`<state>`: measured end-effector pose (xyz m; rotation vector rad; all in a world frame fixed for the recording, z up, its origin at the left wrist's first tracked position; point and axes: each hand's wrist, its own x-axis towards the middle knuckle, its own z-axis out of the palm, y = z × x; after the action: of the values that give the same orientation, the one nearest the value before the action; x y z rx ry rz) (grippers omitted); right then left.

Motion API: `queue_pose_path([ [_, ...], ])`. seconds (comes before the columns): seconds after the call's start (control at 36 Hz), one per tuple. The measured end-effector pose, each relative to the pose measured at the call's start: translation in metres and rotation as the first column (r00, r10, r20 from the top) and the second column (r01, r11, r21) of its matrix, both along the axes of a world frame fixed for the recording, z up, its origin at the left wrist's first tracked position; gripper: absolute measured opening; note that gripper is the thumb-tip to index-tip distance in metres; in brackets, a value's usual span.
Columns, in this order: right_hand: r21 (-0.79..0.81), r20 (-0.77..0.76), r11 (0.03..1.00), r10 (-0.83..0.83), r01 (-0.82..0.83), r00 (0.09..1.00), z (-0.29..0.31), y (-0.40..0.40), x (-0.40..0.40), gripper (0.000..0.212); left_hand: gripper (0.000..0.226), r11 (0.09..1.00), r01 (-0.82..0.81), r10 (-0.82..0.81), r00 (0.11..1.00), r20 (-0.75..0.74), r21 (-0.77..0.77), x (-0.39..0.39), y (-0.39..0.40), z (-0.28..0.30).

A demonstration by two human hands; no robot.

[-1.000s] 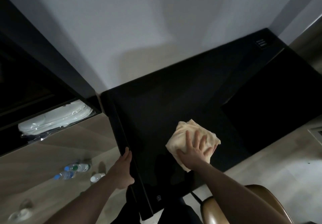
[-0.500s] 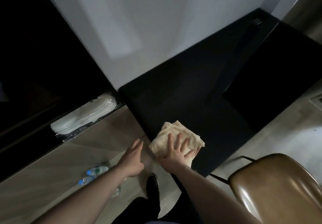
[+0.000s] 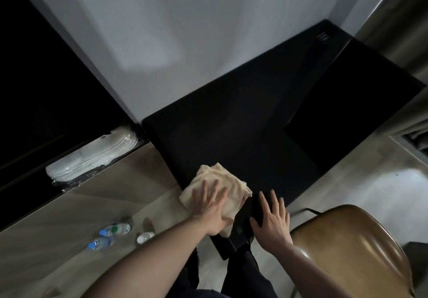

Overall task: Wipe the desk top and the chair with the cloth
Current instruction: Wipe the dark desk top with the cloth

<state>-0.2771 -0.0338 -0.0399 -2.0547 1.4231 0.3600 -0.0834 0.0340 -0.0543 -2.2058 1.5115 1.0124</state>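
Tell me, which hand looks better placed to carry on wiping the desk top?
The left hand, probably. It lies flat on the cloth at the near corner of the desk top. The right hand rests bare on the desk edge beside the chair, touching no cloth.

One worktop (image 3: 231, 121), black, set against the wall. One cloth (image 3: 222, 179), beige and crumpled, at the near corner of the worktop. Two hands: the left hand (image 3: 209, 207) and the right hand (image 3: 272, 222), both flat with fingers spread. One chair (image 3: 347, 237) with a brown seat. Two capped plastic bottles on the floor, one (image 3: 115, 229) with a green label and one (image 3: 100, 243) without. One small white object (image 3: 145, 237) beside them, kind unclear. One stack of white folded items (image 3: 92, 156) in clear wrap.
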Motion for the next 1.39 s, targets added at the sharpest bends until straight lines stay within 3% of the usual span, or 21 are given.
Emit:
queue_pose_path([
  [0.17, 0.064, -0.071, 0.987, 0.151, -0.147, 0.986, -0.008, -0.033, 0.001, 0.086, 0.093, 0.995, 0.033, -0.033, 0.999, 0.006, 0.098, 0.014, -0.007, -0.001],
  [0.44, 0.176, -0.113, 0.916, 0.382, -0.36, 0.917, -0.019, -0.073, 0.003, 0.095, 0.09, 0.956, -0.202, 0.195, 0.979, 0.051, 0.211, 0.049, -0.043, 0.001],
  [0.61, 0.149, -0.14, 0.902, 0.426, -0.406, 0.894, -0.026, -0.07, -0.005, 0.097, 0.091, 0.914, -0.327, 0.327, 0.944, 0.042, 0.241, 0.058, -0.06, -0.008],
  [0.78, 0.127, -0.15, 0.891, 0.451, -0.435, 0.88, -0.025, -0.064, -0.01, 0.093, 0.088, 0.944, -0.291, 0.274, 0.954, 0.118, 0.158, 0.051, -0.046, -0.006],
  [1.17, 0.184, -0.162, 0.885, 0.457, -0.429, 0.874, -0.007, -0.065, -0.014, 0.096, 0.088, 0.931, -0.339, 0.354, 0.927, -0.121, 0.134, 0.017, -0.011, 0.014],
  [1.39, 0.161, -0.171, 0.856, 0.514, -0.491, 0.841, -0.009, -0.119, 0.001, 0.097, 0.083, 0.948, -0.299, 0.3, 0.954, 0.008, 0.111, 0.026, -0.036, -0.001],
])
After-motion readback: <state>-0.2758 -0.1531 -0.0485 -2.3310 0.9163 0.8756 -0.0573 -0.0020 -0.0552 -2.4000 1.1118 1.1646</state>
